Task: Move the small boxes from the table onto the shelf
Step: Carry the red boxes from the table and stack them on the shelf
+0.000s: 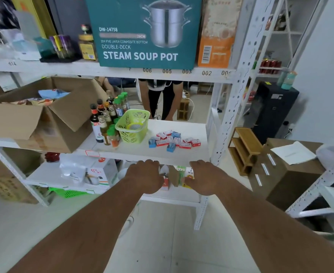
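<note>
Both hands reach out just below the near edge of the shelf (181,133), the left hand (145,177) curled around what may be a red box (165,183), the right hand (203,178) pinching a brown box (174,175), while the small boxes (173,140) lie farther back, right of a green basket (132,126).

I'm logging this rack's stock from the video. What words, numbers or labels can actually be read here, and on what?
"DW-14758", "26CM", "304 FIVE LAYER COMPOSITE BOTTOM", "DOUBLE-DECK", "STEAM SOUP POT": teal pot box
"006", "005", "003", "002": upper shelf edge
"014": same edge, far left
Orange package: barcode, print blurred
Small boxes, bottles: labels too small
White box on lower shelf: red handwriting, illegible
</note>
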A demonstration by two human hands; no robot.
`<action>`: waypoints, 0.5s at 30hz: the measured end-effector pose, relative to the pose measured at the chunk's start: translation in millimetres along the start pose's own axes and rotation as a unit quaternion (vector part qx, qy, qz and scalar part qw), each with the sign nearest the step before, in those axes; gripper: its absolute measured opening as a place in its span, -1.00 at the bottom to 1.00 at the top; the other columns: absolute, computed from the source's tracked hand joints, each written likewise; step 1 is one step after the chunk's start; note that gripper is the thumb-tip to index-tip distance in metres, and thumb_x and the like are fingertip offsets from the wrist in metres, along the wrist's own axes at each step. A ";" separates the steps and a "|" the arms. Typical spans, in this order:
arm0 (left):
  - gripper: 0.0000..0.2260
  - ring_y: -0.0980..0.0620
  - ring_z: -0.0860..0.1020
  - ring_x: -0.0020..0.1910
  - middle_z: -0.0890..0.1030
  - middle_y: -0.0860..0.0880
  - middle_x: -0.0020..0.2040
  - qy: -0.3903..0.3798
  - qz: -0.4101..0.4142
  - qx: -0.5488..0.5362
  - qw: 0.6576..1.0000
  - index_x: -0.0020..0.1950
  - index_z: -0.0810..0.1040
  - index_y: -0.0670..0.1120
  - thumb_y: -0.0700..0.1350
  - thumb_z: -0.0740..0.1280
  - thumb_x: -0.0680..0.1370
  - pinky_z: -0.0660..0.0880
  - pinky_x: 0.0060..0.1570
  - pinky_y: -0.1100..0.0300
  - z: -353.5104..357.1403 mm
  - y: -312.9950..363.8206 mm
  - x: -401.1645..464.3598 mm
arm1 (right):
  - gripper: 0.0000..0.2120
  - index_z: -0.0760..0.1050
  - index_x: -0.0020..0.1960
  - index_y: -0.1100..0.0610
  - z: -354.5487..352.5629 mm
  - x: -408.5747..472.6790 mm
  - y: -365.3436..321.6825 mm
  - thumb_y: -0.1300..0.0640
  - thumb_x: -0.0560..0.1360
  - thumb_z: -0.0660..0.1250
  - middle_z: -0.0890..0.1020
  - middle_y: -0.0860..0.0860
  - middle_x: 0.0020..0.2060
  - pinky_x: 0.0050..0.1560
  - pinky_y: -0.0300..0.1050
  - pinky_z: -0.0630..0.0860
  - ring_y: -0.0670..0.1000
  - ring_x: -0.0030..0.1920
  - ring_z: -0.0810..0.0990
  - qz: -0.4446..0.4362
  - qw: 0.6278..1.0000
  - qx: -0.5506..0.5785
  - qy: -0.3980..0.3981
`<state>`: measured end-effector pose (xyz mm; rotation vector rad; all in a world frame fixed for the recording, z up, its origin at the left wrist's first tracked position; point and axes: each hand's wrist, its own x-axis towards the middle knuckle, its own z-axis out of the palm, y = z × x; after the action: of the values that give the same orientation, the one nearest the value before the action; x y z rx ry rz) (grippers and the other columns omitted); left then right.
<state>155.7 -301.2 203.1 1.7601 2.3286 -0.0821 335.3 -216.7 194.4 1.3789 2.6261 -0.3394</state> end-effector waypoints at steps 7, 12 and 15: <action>-0.49 -0.11 0.37 0.40 0.37 -0.04 0.46 -0.012 0.036 0.016 0.999 0.49 0.28 -0.04 0.15 0.16 0.59 0.34 0.32 -0.02 -1.8 -36.3 49.5 | -0.47 0.33 0.39 0.07 7.5 43.0 -7.0 -0.22 0.56 0.22 0.51 0.05 0.24 0.23 0.04 0.50 0.10 0.23 0.50 0.055 0.998 0.020 0.011; -0.49 -0.10 0.38 0.38 0.39 -0.04 0.43 -0.028 0.055 0.017 0.998 0.47 0.30 -0.03 0.15 0.19 0.57 0.36 0.29 -0.02 1.2 -53.2 81.8 | -0.44 0.31 0.43 0.07 11.4 68.6 -9.1 -0.24 0.57 0.22 0.51 0.05 0.25 0.24 0.06 0.52 0.10 0.24 0.51 0.077 0.997 0.029 0.011; -0.49 -0.10 0.39 0.36 0.40 -0.03 0.42 -0.028 0.060 0.021 0.998 0.47 0.30 -0.02 0.15 0.18 0.57 0.36 0.28 -0.01 1.4 -58.4 105.4 | -0.47 0.33 0.40 0.07 13.1 87.5 -5.3 -0.22 0.56 0.24 0.52 0.05 0.23 0.22 0.06 0.53 0.08 0.21 0.51 0.081 0.996 0.036 0.006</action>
<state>72.9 -218.5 174.6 1.8883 2.1916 -0.1608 282.1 -154.0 161.3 1.6089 2.5129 -0.4089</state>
